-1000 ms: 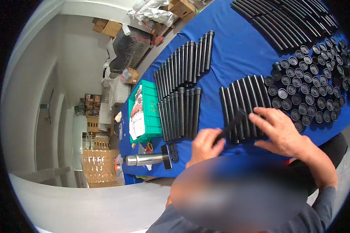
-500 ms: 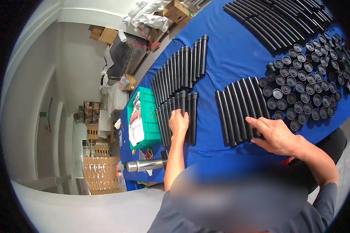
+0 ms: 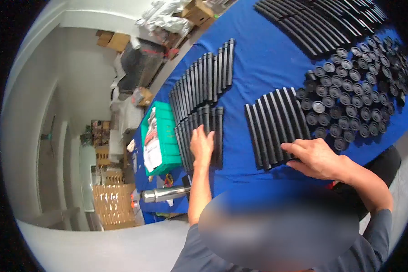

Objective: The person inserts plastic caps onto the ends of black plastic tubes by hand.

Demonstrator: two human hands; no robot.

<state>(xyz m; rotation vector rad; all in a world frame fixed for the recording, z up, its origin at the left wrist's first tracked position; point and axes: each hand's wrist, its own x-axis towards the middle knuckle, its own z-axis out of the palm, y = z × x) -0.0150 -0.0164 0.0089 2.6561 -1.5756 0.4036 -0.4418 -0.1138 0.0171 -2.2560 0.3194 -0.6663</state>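
Black tubes with collared top ends [image 3: 212, 75] lie in two slanting groups on the blue cloth, left of centre. My left hand [image 3: 201, 145] rests over the lower group, its index finger and thumb apart on either side of a tube. Plainer black tubes [image 3: 276, 120] lie side by side near the middle. Above their lower right ends is my right hand [image 3: 315, 158], thumb and index finger spread, with nothing visible between them. Round black caps [image 3: 344, 97] are scattered to the right of these tubes.
A green crate [image 3: 170, 152] with packets in it stands at the cloth's left edge. Below it lies a steel flask [image 3: 163, 194]. More black tubes [image 3: 313, 27] lie at the top right. Cardboard boxes [image 3: 197, 12] sit beyond the cloth.
The whole view has shifted, so the cloth and everything on it appear slightly further left. Both hands keep nearly the same places over the tubes.
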